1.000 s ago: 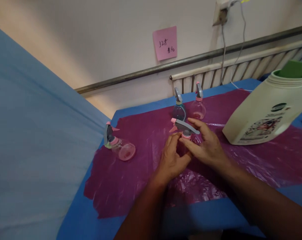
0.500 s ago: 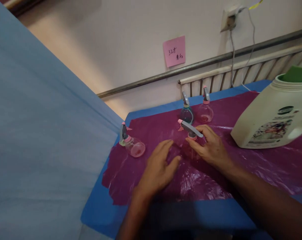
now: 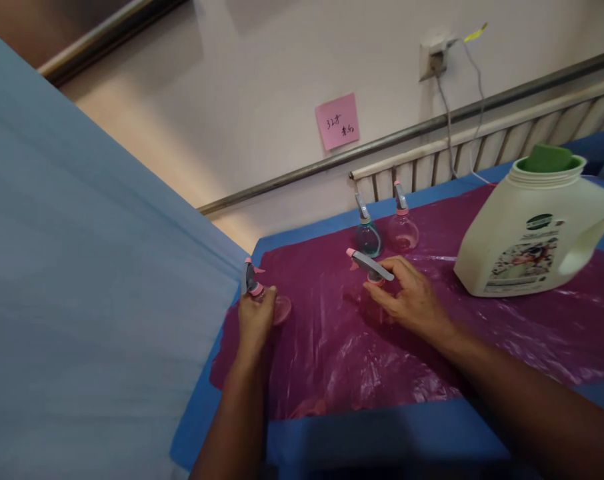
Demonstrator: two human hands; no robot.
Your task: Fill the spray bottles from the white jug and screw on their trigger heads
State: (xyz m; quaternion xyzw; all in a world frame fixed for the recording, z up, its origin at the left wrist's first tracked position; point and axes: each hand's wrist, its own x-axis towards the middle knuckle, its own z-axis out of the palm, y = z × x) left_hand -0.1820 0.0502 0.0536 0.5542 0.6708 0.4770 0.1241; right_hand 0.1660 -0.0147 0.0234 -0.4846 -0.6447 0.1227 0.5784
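So, spray btl (image 3: pixel 375 268) in R hand (image 3: pixel 418 300): grey head w/ pink nozzle (image 3: pixel 351 253).

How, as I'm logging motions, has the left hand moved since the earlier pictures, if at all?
Yes: the left hand has moved leftward, judged against the pink wall note.

A left hand (image 3: pixel 255 319), a second ago at the middle spray bottle (image 3: pixel 373 267) beside the right hand (image 3: pixel 416 301), has swung across the purple sheet (image 3: pixel 317 327) to the far-left spray bottle (image 3: pixel 283 311), now curled around its neck
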